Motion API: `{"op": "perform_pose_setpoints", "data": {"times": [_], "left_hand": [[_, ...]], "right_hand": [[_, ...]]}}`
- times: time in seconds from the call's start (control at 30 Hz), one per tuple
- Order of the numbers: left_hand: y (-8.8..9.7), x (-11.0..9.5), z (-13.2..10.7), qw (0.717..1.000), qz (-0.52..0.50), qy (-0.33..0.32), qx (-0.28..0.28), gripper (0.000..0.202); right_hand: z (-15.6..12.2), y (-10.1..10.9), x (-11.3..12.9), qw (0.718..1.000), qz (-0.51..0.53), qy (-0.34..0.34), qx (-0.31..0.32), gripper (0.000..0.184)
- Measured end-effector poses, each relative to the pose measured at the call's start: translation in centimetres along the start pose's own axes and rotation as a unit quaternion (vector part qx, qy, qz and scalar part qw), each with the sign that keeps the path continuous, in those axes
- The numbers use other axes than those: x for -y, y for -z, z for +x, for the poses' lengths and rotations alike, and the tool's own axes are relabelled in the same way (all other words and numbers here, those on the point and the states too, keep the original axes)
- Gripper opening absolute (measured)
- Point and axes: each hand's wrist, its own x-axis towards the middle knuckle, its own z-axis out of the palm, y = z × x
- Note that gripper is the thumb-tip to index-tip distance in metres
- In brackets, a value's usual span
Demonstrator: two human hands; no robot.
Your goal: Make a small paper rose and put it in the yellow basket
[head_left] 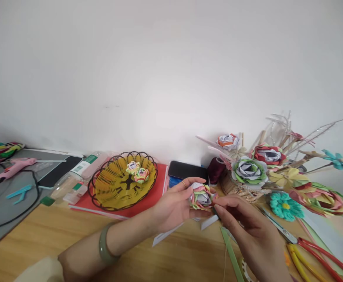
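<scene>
A small paper flower (201, 195) with white, green and pink petals rests in my left hand (175, 203), whose fingers curl around its far side. My right hand (247, 227) pinches at the flower's right edge with thumb and forefinger; what lies between those fingertips is mostly hidden. White paper strips (209, 222) lie on the table just below the flower. Two similar small paper flowers (137, 171) sit in the yellow woven basket (115, 192) to the left.
Red-handled scissors (291, 237) and yellow-handled pliers (299, 260) lie at right, beside a bunch of paper flowers (249, 172). A dark phone (188, 171) is behind my hands. Far left, a pink glue gun (15, 168) with a cord rests on a grey mat (1, 235).
</scene>
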Motion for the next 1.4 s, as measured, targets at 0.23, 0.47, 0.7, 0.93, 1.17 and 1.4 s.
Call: {"op": "perform_pose_setpoints", "data": {"times": [0.23, 0.47, 0.7, 0.93, 1.17, 1.4], "left_hand": [[-0.4, -0.3, 0.1, 0.999, 0.001, -0.054, -0.009, 0.037], [0.3, -0.2, -0.1, 0.996, 0.064, -0.061, 0.014, 0.037], [0.6, -1.0, -0.6, 0.964, 0.262, -0.036, -0.016, 0.070], [0.7, -2.0, -0.4, 0.981, 0.193, -0.018, 0.028, 0.061], [0.8, -2.2, -0.3, 0.958, 0.265, -0.107, 0.020, 0.046], [1.7, -1.5, -0.5, 0.906, 0.363, -0.210, 0.060, 0.049]], "right_hand": [[0.8, -1.1, 0.8, 0.999, 0.016, -0.037, 0.018, 0.015], [0.8, -1.5, 0.8, 0.994, 0.050, -0.093, 0.003, 0.012], [0.6, -0.7, 0.9, 0.998, -0.064, 0.015, 0.002, 0.006], [0.9, -0.4, 1.2, 0.976, -0.125, 0.179, -0.005, 0.015], [0.6, -0.2, 1.5, 0.998, -0.064, 0.027, 0.005, 0.004], [0.8, -0.6, 3.0, 0.977, 0.053, -0.209, -0.011, 0.014]]}}
